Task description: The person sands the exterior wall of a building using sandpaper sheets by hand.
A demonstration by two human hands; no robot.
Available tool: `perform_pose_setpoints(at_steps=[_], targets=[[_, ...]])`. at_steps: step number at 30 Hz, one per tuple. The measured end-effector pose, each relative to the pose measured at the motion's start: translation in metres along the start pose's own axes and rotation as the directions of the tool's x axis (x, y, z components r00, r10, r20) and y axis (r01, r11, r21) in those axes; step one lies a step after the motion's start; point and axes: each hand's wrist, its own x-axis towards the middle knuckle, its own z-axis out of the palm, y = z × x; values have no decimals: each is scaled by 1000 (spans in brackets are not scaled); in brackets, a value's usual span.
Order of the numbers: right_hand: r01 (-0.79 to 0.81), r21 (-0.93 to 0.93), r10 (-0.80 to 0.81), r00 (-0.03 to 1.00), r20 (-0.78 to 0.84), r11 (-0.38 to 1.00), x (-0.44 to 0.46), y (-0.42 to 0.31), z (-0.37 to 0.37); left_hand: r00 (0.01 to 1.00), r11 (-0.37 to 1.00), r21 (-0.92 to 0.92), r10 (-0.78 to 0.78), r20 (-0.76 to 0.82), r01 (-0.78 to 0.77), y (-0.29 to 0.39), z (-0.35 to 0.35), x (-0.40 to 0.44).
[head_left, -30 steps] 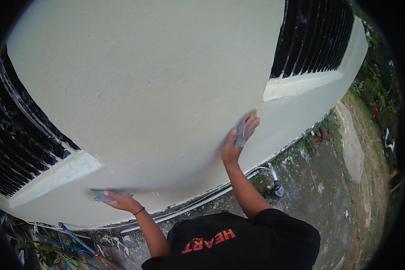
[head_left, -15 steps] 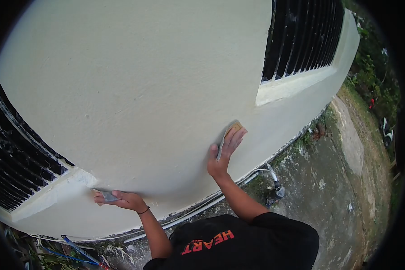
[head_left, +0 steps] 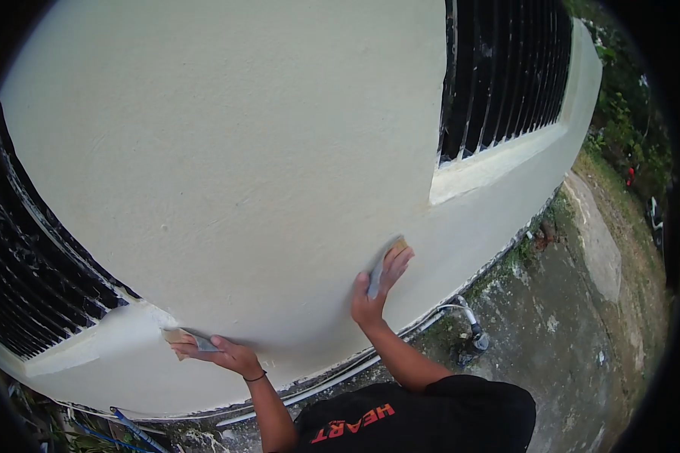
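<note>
A cream-painted wall [head_left: 264,136] fills most of the view. Low on its left part, my left hand [head_left: 223,355] holds a folded piece of sandpaper [head_left: 202,342] against the surface, just beside the corner of the left window sill. Further right and higher, my right hand [head_left: 379,288] presses a second grey and tan piece of sandpaper [head_left: 378,276] to the wall, below the right window sill. The fingers of both hands lie over their pieces, with the thumbs at the near edges.
Barred windows stand at the left [head_left: 30,264] and upper right [head_left: 499,75], with pale sills. White pipes [head_left: 332,379] run along the wall's foot to a pipe fitting [head_left: 476,337]. Mossy concrete [head_left: 536,377], plants and a blue pole [head_left: 137,429] lie below.
Against the wall, my right hand has come down and left from near the right sill's corner with its sandpaper. My left hand stays near the left sill, its piece now turned. The view has shifted.
</note>
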Motion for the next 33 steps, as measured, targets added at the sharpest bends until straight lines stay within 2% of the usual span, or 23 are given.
perform_pose_setpoints(at_steps=[2, 4, 5, 6, 8, 10, 13, 14, 15, 16, 17, 18, 20, 21, 22, 24, 26, 28, 29, 30, 31, 32, 33], targets=[[72, 57, -75, 995, 59, 996, 1, 12, 1, 1000, 996, -87, -28, -5, 27, -17, -8, 17], [8, 138, -9, 1000, 2, 990, 56, 56, -23, 995, 1000, -5, -23, -95, 23, -41, -27, 75], [-22, 190, 47, 991, -127, 982, 92, 77, -33, 990, 998, 70, 15, -137, -5, -65, -39, 108], [-30, 345, 125, 959, -256, 938, 130, 109, -37, 959, 977, -51, -211, -188, 205, -88, -46, 133], [-198, 570, 356, 917, -180, 797, 191, 199, -57, 940, 963, 54, -243, -238, 263, -124, -64, 174], [-478, 740, 650, 756, 73, 473, 215, 183, -93, 914, 943, 57, -302, -270, 328, -128, -65, 178], [-406, 756, 680, 730, -70, 514, 170, 204, -43, 918, 949, -25, -311, -245, 315, -81, -41, 125], [-334, 618, 557, 804, -207, 712, 130, 164, -20, 946, 968, -41, -252, -201, 249, -64, -30, 94], [-173, 260, 255, 910, -325, 950, 91, 92, -14, 976, 986, 24, -157, -149, 162, -30, -21, 63], [-87, 69, 96, 985, -142, 994, 41, 53, -8, 988, 989, 71, -123, -99, 130, -23, -9, 24], [17, 36, -17, 1000, 3, 999, -6, 31, 5, 996, 992, 97, -76, -49, 80, -10, -4, -6], [176, 6, -176, 984, 22, 984, -30, 21, 15, 1000, 993, 117, -24, -1, 24, -4, -2, -18], [198, -2, -198, 979, 51, 980, -10, 48, 4, 993, 994, 0, -110, -45, 110, -28, -10, 3], [119, 54, -119, 993, -3, 991, 17, 63, -8, 983, 986, 43, -155, -102, 160, -50, -21, 27], [37, 112, -32, 998, -48, 993, 54, 76, -21, 935, 947, -18, -319, -156, 321, -69, -33, 56], [-47, 273, 124, 955, -271, 961, 115, 118, -33, 819, 821, -294, -549, -170, 489, -87, -49, 104], [-180, 545, 330, 925, -190, 819, 135, 168, -36, 825, 839, -266, -530, -197, 475, -102, -53, 114], [-438, 850, 724, 682, 102, 293, 141, 170, -45, 834, 858, -292, -495, -244, 423, -87, -37, 96], [-383, 728, 670, 729, -141, 569, 121, 168, -18, 841, 863, -238, -495, -219, 446, -66, -30, 76], [-342, 627, 582, 782, -223, 700, 92, 130, -4, 893, 916, -139, -398, -208, 376, -53, -23, 50], [-233, 369, 354, 885, -303, 900, 64, 75, 0, 937, 955, -40, -296, -185, 294, -42, -16, 24], [-193, 263, 246, 951, -187, 945, 25, 48, 6, 992, 978, 179, -96, -78, 109, -33, -15, 1], [-106, 177, 129, 984, -125, 978, -4, 32, 8, 999, 989, 142, -40, -13, 42, -22, -13, -11]])
